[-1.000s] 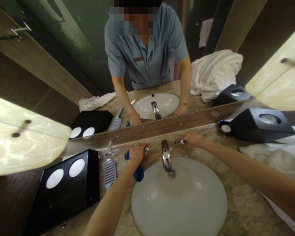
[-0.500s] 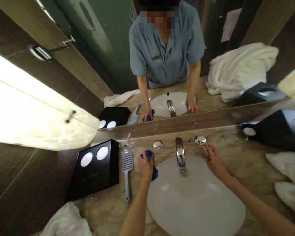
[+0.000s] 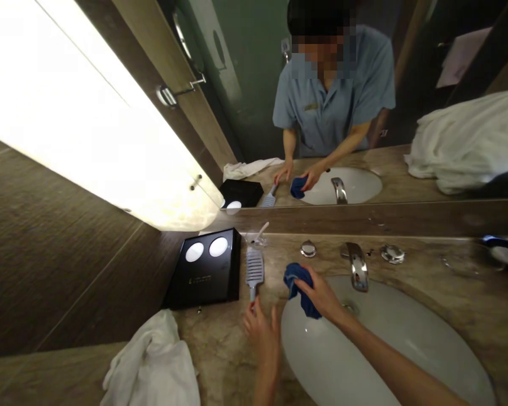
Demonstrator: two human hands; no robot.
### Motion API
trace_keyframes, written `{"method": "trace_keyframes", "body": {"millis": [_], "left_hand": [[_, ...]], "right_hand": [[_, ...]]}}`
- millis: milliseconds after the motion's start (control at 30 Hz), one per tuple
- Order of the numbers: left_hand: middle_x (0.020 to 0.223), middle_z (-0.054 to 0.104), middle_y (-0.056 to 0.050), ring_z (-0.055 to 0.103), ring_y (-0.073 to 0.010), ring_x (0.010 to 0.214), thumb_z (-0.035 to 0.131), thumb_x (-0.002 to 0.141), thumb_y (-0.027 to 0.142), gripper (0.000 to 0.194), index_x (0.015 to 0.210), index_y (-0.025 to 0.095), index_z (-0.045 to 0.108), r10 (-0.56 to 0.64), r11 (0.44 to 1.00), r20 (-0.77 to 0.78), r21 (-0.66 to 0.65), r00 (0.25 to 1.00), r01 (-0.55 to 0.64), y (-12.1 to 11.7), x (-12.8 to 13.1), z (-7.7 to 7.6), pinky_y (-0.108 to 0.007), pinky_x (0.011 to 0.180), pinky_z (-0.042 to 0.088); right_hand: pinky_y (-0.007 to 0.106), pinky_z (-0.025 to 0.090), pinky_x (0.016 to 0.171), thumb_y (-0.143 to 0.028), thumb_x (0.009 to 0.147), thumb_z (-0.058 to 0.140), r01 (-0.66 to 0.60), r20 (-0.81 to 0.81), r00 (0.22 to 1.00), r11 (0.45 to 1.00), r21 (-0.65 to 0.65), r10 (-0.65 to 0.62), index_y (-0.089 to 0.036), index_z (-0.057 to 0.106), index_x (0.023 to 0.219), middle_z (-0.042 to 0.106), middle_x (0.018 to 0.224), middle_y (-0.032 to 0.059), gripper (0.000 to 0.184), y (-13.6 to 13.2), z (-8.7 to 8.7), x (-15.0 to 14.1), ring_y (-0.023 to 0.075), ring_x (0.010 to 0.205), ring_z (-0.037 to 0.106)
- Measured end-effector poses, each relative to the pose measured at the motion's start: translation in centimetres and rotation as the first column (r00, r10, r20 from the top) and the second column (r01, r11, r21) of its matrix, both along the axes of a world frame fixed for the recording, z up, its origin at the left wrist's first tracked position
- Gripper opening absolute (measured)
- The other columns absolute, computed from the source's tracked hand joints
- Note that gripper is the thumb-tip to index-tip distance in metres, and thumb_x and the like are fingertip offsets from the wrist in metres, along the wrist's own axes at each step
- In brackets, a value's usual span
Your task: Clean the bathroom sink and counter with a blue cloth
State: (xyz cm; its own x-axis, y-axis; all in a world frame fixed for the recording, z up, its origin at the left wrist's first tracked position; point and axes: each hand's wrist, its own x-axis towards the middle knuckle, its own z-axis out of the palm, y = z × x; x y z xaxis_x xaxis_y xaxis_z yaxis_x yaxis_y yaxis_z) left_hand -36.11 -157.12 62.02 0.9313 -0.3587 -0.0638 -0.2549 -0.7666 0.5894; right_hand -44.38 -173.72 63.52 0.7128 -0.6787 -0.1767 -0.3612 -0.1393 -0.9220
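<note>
Over the near rim of the basin: right hand point(image 3: 317, 296) has a clenched grip on a blue cloth point(image 3: 298, 287), bunched up, not spread flat. Cloth's long axis runs diagonally, upper left to lower right in the head view, lower end pointing into the bowl of the white basin point(image 3: 322, 361), upper end over the table. Left hand point(image 3: 262, 338) is released and empty, fingers apart, just below the handle end of a grey-blue hairbrush point(image 3: 254, 270). Can't tell if they touch.

Brush lies flat on the beige marble table point(image 3: 444, 282), bristles toward the mirror. Just past it is a small clear cup point(image 3: 256, 238) with a white stick tilted inside. Beside the brush sits a black box point(image 3: 205, 268) with two round white openings; a bunched white towel point(image 3: 152, 361) lies nearer the table's edge. Chrome faucet point(image 3: 358, 265) stands at the back of the basin, a round chrome fitting point(image 3: 308, 248) to one side and another point(image 3: 392, 254) to the other.

Farther out: wood-grain wall panel point(image 3: 68, 270), a bright lit panel point(image 3: 110, 141), and a mirror point(image 3: 245, 113) along the back of the table, reflecting the person in a blue uniform shirt point(image 3: 334, 101), both hands, and the cloth.
</note>
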Motion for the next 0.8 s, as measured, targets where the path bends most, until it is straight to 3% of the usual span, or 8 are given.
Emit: {"method": "trace_keyframes", "body": {"millis": [100, 200, 267, 367, 467, 533, 600, 800], "left_hand": [[0.139, 0.054, -0.030, 0.049, -0.0474, 0.133, 0.046, 0.097, 0.020, 0.059, 0.150, -0.006, 0.042, -0.025, 0.953, 0.053, 0.303, 0.998, 0.008, 1.7, 4.3, -1.2, -0.064, 0.109, 0.042], [0.142, 0.056, -0.029, 0.051, -0.0380, 0.138, 0.038, 0.090, 0.002, 0.059, 0.147, -0.011, 0.041, -0.089, 0.978, -0.135, 0.174, 0.987, 0.112, 3.4, 5.2, -3.2, -0.049, 0.121, 0.038], [0.144, 0.055, -0.030, 0.051, -0.0363, 0.139, 0.034, 0.090, 0.005, 0.055, 0.142, -0.013, 0.046, -0.074, 0.997, -0.141, 0.025, 0.987, 0.078, 5.8, 4.2, -4.9, -0.046, 0.123, 0.038], [0.136, 0.061, -0.029, 0.060, -0.0358, 0.130, 0.034, 0.099, 0.027, 0.052, 0.137, -0.005, 0.051, -0.001, 0.986, -0.002, -0.168, 1.000, 0.001, 10.6, 1.8, -7.1, -0.049, 0.112, 0.049], [0.130, 0.064, -0.024, 0.065, -0.0309, 0.121, 0.036, 0.101, 0.043, 0.051, 0.134, 0.008, 0.051, 0.075, 0.968, 0.067, -0.243, 0.995, -0.057, 14.0, 0.0, -7.8, -0.043, 0.102, 0.055], [0.130, 0.064, -0.024, 0.065, -0.0311, 0.121, 0.034, 0.102, 0.044, 0.050, 0.134, 0.009, 0.051, 0.090, 0.969, 0.057, -0.238, 0.994, -0.074, 14.4, -0.2, -7.3, -0.043, 0.103, 0.055], [0.134, 0.062, -0.027, 0.062, -0.0343, 0.125, 0.030, 0.102, 0.041, 0.054, 0.135, 0.004, 0.051, 0.065, 0.971, 0.036, -0.233, 0.997, -0.055, 13.8, 0.3, -6.4, -0.048, 0.109, 0.051], [0.134, 0.064, -0.026, 0.063, -0.0335, 0.128, 0.032, 0.099, 0.033, 0.052, 0.133, 0.006, 0.060, 0.003, 0.969, -0.008, -0.249, 1.000, -0.005, 11.6, 2.1, -5.1, -0.050, 0.113, 0.049]], "right_hand": [[0.053, 0.036, 0.122, -0.031, 0.095, 0.061, -0.126, -0.238, 0.971, 0.902, -0.412, 0.027, -0.008, 0.049, 0.149, 0.043, 0.156, 0.0235, 0.060, -3.1, 1.2, 6.8, 0.0365, 0.145, 0.043], [0.055, 0.027, 0.128, -0.021, 0.092, 0.067, -0.287, -0.315, 0.943, 0.737, -0.612, 0.105, -0.015, 0.039, 0.159, 0.016, 0.170, 0.0197, 0.073, -4.7, -1.6, 10.8, 0.0383, 0.158, 0.017], [0.053, 0.027, 0.129, -0.023, 0.094, 0.065, -0.316, -0.301, 0.940, 0.739, -0.595, 0.159, -0.019, 0.033, 0.162, 0.015, 0.171, 0.0185, 0.076, -3.7, -4.5, 11.7, 0.0352, 0.159, 0.016], [0.055, 0.030, 0.127, -0.018, 0.094, 0.063, -0.327, -0.286, 0.939, 0.751, -0.574, 0.190, -0.014, 0.030, 0.163, 0.013, 0.169, 0.0253, 0.077, 2.4, -8.5, 11.5, 0.0379, 0.156, 0.023], [0.055, 0.034, 0.125, -0.011, 0.092, 0.059, -0.456, -0.216, 0.881, 0.632, -0.627, 0.422, -0.020, 0.037, 0.161, 0.021, 0.168, 0.0216, 0.073, 10.7, -11.1, 10.2, 0.0366, 0.156, 0.026], [0.055, 0.034, 0.125, -0.015, 0.097, 0.055, -0.523, -0.196, 0.814, 0.543, -0.658, 0.547, -0.029, 0.044, 0.156, 0.036, 0.164, 0.0136, 0.062, 13.2, -11.5, 9.2, 0.0314, 0.151, 0.036], [0.058, 0.036, 0.122, -0.014, 0.098, 0.052, -0.566, -0.282, 0.800, 0.511, -0.647, 0.530, -0.033, 0.051, 0.150, 0.048, 0.155, 0.0097, 0.055, 11.5, -10.7, 8.4, 0.0307, 0.142, 0.046], [0.045, 0.043, 0.113, 0.003, 0.084, 0.042, -0.341, -0.515, 0.854, 0.677, -0.653, -0.067, -0.009, 0.063, 0.134, 0.052, 0.144, 0.0214, 0.056, -4.0, -3.3, 9.8, 0.0339, 0.130, 0.049]]}}
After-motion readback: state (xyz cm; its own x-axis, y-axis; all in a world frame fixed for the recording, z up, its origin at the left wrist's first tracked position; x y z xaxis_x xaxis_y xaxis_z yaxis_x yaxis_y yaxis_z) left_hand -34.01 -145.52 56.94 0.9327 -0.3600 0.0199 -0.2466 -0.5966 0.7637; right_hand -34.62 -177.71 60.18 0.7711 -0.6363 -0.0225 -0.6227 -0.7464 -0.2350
